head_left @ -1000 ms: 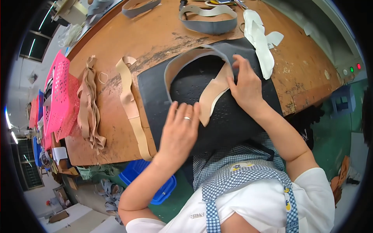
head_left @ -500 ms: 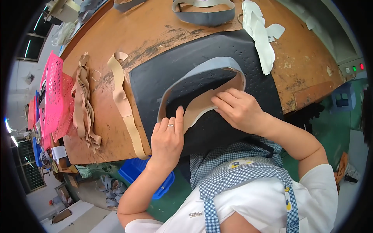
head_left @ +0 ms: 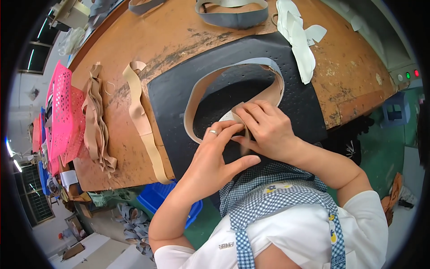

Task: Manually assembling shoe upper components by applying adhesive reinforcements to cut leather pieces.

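At the near edge of the tabletop, the left hand and right hand have come together over the near side of a grey-and-tan band. Half a second ago they were apart, the left pointing at the band's left side and the right pressing its tan stretch. Now that stretch is bent up, with a white patch showing, so the work has drawn in to one spot. The right thumb and fingers are clamped on the bent part; the left fingers touch it, thumb held out free (whether they grip it, I cannot tell). The rest of the band stands in a loop on the black mat, which reaches the tabletop's near edge.

Toward the tabletop's left edge lie a beige strip and a bundle of tan strips, beside a pink basket. Beyond the mat's far right corner are white pieces, and toward the tabletop's far edge another grey loop.
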`<state>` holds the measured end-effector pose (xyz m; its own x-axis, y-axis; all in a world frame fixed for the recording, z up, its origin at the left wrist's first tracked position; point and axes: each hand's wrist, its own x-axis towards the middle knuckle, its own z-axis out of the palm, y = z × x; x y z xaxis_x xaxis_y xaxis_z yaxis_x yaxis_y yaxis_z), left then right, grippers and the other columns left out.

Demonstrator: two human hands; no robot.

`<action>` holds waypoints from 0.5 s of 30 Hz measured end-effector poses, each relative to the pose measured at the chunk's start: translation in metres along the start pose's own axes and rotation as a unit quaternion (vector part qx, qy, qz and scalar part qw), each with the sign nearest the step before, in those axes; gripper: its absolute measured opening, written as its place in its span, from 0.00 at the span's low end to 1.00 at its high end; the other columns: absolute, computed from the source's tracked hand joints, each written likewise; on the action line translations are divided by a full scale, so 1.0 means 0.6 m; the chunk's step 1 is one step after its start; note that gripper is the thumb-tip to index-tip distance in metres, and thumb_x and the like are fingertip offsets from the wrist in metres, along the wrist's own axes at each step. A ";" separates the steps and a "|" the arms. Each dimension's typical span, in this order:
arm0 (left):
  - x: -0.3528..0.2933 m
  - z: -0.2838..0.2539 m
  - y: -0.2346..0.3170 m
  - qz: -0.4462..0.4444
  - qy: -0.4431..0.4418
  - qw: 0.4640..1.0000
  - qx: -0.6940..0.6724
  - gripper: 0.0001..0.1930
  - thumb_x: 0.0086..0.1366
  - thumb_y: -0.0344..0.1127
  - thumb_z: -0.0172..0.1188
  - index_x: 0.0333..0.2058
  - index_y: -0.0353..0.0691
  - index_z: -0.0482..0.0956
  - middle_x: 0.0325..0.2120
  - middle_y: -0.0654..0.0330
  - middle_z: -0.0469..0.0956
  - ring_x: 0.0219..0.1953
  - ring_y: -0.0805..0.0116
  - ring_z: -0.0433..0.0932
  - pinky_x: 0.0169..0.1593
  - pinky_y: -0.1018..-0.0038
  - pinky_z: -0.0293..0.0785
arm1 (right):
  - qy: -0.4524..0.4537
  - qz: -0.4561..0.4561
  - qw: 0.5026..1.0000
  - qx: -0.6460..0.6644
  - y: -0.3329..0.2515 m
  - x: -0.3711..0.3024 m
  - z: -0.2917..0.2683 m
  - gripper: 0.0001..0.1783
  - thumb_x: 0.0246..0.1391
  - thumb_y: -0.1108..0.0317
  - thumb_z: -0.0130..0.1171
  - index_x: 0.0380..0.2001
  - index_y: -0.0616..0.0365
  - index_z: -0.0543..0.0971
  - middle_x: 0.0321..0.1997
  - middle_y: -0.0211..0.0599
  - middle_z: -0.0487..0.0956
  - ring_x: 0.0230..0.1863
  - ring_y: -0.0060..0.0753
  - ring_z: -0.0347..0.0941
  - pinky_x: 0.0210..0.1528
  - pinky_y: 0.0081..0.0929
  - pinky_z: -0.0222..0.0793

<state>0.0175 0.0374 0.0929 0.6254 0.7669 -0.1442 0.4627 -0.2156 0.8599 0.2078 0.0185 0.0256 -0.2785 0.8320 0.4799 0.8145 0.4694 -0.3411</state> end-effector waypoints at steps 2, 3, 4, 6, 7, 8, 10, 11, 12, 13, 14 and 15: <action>0.015 0.000 -0.016 -0.007 -0.004 0.999 -0.039 0.27 0.60 0.40 0.70 0.54 0.31 0.74 0.51 0.50 0.73 0.54 0.56 0.74 0.58 0.65 0.71 | 0.022 0.001 0.999 -0.024 -0.003 0.002 0.013 0.23 0.42 0.66 0.68 0.45 0.62 0.80 0.46 0.40 0.81 0.48 0.43 0.78 0.46 0.35 0.78; 0.018 0.002 -0.026 -0.014 -0.008 0.997 -0.080 0.24 0.64 0.41 0.68 0.52 0.31 0.74 0.50 0.50 0.74 0.53 0.55 0.75 0.56 0.64 0.72 | 0.023 -0.001 0.999 -0.023 -0.002 0.004 0.012 0.23 0.42 0.66 0.68 0.45 0.62 0.80 0.46 0.40 0.81 0.48 0.43 0.78 0.46 0.35 0.78; 0.020 0.006 -0.040 -0.077 0.006 0.985 -0.155 0.18 0.69 0.38 0.61 0.51 0.32 0.74 0.47 0.53 0.76 0.52 0.59 0.76 0.56 0.66 0.73 | 0.024 0.004 0.999 -0.028 0.001 0.002 0.010 0.21 0.43 0.67 0.67 0.44 0.62 0.81 0.45 0.40 0.81 0.47 0.43 0.78 0.45 0.35 0.78; 0.024 0.006 -0.061 -0.142 0.057 0.954 -0.259 0.16 0.75 0.39 0.52 0.50 0.31 0.74 0.46 0.54 0.77 0.51 0.65 0.77 0.56 0.70 0.75 | 0.038 0.050 0.998 0.001 0.005 -0.001 0.009 0.16 0.48 0.69 0.64 0.42 0.60 0.82 0.43 0.40 0.83 0.43 0.44 0.80 0.44 0.34 0.79; 0.026 0.003 -0.071 -0.163 0.075 0.931 -0.318 0.17 0.77 0.41 0.48 0.50 0.31 0.74 0.45 0.54 0.77 0.50 0.66 0.78 0.55 0.72 0.75 | 0.037 0.051 0.998 0.001 0.010 -0.001 0.006 0.16 0.48 0.69 0.64 0.42 0.60 0.82 0.43 0.40 0.83 0.43 0.44 0.80 0.44 0.34 0.79; 0.024 0.000 -0.075 -0.171 0.072 0.925 -0.330 0.23 0.78 0.48 0.44 0.49 0.30 0.74 0.44 0.52 0.78 0.50 0.64 0.78 0.55 0.70 0.77 | 0.022 0.071 0.997 0.036 0.016 0.001 0.000 0.15 0.49 0.69 0.64 0.42 0.59 0.82 0.43 0.39 0.83 0.42 0.44 0.80 0.44 0.34 0.79; 0.025 -0.010 -0.075 -0.193 0.063 0.912 -0.356 0.25 0.78 0.50 0.42 0.49 0.30 0.75 0.43 0.52 0.78 0.49 0.64 0.79 0.55 0.70 0.77 | -0.022 0.094 0.992 0.082 0.012 0.006 -0.014 0.18 0.48 0.65 0.67 0.44 0.58 0.82 0.46 0.39 0.82 0.45 0.43 0.79 0.46 0.35 0.78; 0.028 -0.015 -0.071 -0.215 0.053 0.898 -0.381 0.27 0.78 0.53 0.41 0.49 0.30 0.75 0.43 0.52 0.78 0.49 0.64 0.79 0.55 0.70 0.77 | -0.022 0.095 0.992 0.082 0.006 0.004 -0.018 0.18 0.48 0.65 0.67 0.44 0.58 0.82 0.46 0.39 0.82 0.45 0.43 0.79 0.46 0.35 0.78; 0.035 -0.015 -0.062 -0.238 0.068 0.897 -0.367 0.31 0.77 0.57 0.40 0.47 0.29 0.77 0.40 0.53 0.79 0.45 0.65 0.81 0.53 0.72 0.78 | -0.040 0.066 0.995 0.063 0.001 0.000 -0.020 0.22 0.45 0.63 0.70 0.45 0.58 0.81 0.49 0.40 0.81 0.49 0.43 0.78 0.47 0.35 0.78; 0.042 -0.015 -0.056 -0.238 0.071 0.896 -0.368 0.31 0.77 0.57 0.40 0.47 0.29 0.77 0.40 0.53 0.79 0.45 0.65 0.81 0.53 0.72 0.78 | -0.058 0.033 0.997 0.045 -0.004 -0.002 -0.022 0.26 0.42 0.61 0.72 0.46 0.57 0.81 0.52 0.41 0.79 0.52 0.43 0.76 0.48 0.35 0.78; 0.049 -0.016 -0.052 -0.272 0.082 0.898 -0.337 0.31 0.76 0.58 0.42 0.44 0.29 0.78 0.36 0.55 0.80 0.40 0.68 0.81 0.48 0.74 0.78 | -0.079 0.016 0.996 0.038 -0.004 -0.010 -0.020 0.33 0.38 0.58 0.75 0.49 0.59 0.79 0.56 0.42 0.77 0.56 0.43 0.73 0.51 0.36 0.77; 0.056 -0.019 -0.052 -0.306 0.092 0.897 -0.306 0.31 0.75 0.59 0.45 0.41 0.29 0.79 0.32 0.57 0.81 0.36 0.71 0.81 0.43 0.76 0.78 | -0.080 0.013 0.996 0.038 -0.005 -0.011 -0.021 0.33 0.38 0.58 0.75 0.49 0.59 0.79 0.56 0.42 0.77 0.56 0.43 0.73 0.51 0.36 0.77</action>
<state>0.0173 0.0768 0.0667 0.2319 0.7279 -0.6452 0.2179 0.6076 0.7638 0.2135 0.0081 0.0336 -0.3412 0.8776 0.3368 0.7826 0.4637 -0.4153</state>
